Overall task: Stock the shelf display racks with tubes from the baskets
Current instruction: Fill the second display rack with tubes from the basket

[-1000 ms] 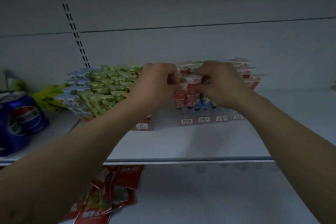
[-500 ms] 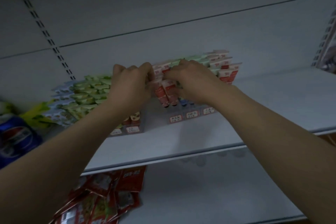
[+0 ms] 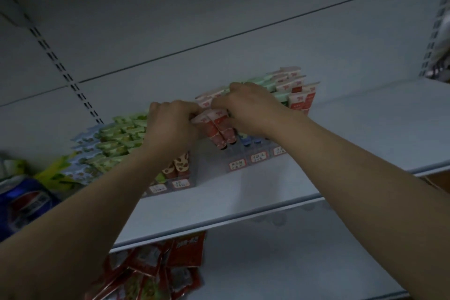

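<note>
Two clear display racks stand side by side on a white shelf (image 3: pixel 243 200). The left rack (image 3: pixel 180 184) holds green and blue tubes (image 3: pixel 117 139) and a few brown-patterned ones. The right rack (image 3: pixel 258 157) holds red-and-white tubes (image 3: pixel 300 100) and pale green ones. My left hand (image 3: pixel 170 126) and my right hand (image 3: pixel 250 109) meet over the right rack's left end. Both pinch the flat tops of two red tubes (image 3: pixel 220 126) that hang cap-down into the front slots.
A blue cola pack (image 3: pixel 22 204) and a yellow-green packet (image 3: pixel 52 173) sit at the shelf's left end. Red snack packets (image 3: pixel 155 268) lie on the shelf below. A slotted upright (image 3: pixel 65 73) runs up the back panel. The shelf right of the racks is bare.
The view has swung right and tilted, so the racks sit further left and askew. My two hands stay together on the red tubes at the right rack's left end.
</note>
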Demonstrator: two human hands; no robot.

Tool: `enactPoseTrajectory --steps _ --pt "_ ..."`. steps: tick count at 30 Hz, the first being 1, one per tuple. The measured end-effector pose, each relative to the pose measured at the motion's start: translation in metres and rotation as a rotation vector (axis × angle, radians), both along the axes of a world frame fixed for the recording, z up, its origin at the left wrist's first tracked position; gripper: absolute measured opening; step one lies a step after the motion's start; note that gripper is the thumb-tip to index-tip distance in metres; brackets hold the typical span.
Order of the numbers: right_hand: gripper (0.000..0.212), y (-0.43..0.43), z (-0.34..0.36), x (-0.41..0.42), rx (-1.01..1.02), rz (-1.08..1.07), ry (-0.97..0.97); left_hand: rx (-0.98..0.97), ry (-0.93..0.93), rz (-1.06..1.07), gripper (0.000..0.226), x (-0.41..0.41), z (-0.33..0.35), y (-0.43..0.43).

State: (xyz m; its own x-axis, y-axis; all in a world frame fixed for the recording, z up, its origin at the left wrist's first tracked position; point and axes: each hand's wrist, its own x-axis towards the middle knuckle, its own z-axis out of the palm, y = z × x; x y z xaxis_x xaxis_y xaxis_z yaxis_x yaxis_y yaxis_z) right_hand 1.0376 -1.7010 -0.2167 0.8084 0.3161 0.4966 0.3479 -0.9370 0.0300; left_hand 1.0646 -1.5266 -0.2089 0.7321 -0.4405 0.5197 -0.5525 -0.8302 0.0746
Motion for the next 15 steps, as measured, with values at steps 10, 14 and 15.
enactPoseTrajectory --steps 10,14,15 --pt "0.030 -0.002 0.003 0.003 -0.117 -0.004 0.028 -0.017 0.081 -0.063 0.023 0.005 -0.004 -0.011" --pt "0.028 0.001 0.004 0.003 -0.184 -0.008 0.028 -0.010 0.113 -0.110 0.018 0.004 -0.002 -0.015" --pt "0.029 0.000 0.003 0.004 -0.202 -0.008 0.019 -0.013 0.112 -0.114 0.027 0.003 -0.002 -0.017"
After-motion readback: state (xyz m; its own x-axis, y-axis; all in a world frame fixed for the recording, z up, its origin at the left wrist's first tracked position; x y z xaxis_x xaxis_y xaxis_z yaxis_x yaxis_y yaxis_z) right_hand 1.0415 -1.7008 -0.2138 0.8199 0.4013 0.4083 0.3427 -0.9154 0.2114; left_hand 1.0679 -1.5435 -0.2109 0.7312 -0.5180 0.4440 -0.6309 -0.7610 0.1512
